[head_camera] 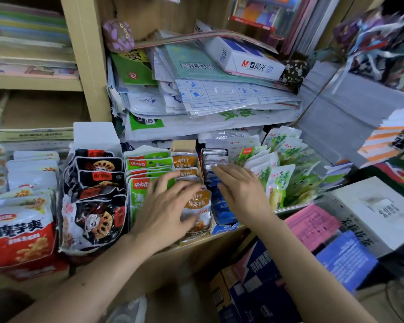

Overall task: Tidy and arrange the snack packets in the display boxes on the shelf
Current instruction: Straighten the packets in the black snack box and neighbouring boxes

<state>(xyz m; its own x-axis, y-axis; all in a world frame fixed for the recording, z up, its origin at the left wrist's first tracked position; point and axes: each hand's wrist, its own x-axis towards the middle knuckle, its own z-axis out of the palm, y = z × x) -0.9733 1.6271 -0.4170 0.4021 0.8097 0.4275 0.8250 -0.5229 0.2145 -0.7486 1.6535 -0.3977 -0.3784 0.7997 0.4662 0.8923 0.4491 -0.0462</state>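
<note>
At far left, on the shelf [208, 241], red-and-white konjac packets [21, 231] in upright rows. Next along, black lotus-root packets [96, 197] in a white display box [93, 136], leaning and crumpled, spilling over the front. Then green packets [147, 164], filed on edge. Over their front corner and the orange fish packets [197, 203], the left hand [166, 206]: spread, fingers gently bent, pressing down on the stack, gripping nothing as far as can be seen. Just right, blue packets [219, 206] in a narrow blue box [224, 228], with the right hand [240, 190] laid flat along them, fingers straight and together, tips at the silvery packets [214, 157] behind, holding nothing. Beyond, pale green-and-white packets [280, 173], fanned loosely and tipping rightward.

Probably light, soft and slick: thin foil pouches, puffy in the middle, stiff only at the sealed edges. Prone to sliding and flopping once unsupported. Best squared by pressing whole rows between flat palms. For a single pouch, pinch the top seal rather than the belly. Avoid hard squeezing, for fear of burst seams.
</note>
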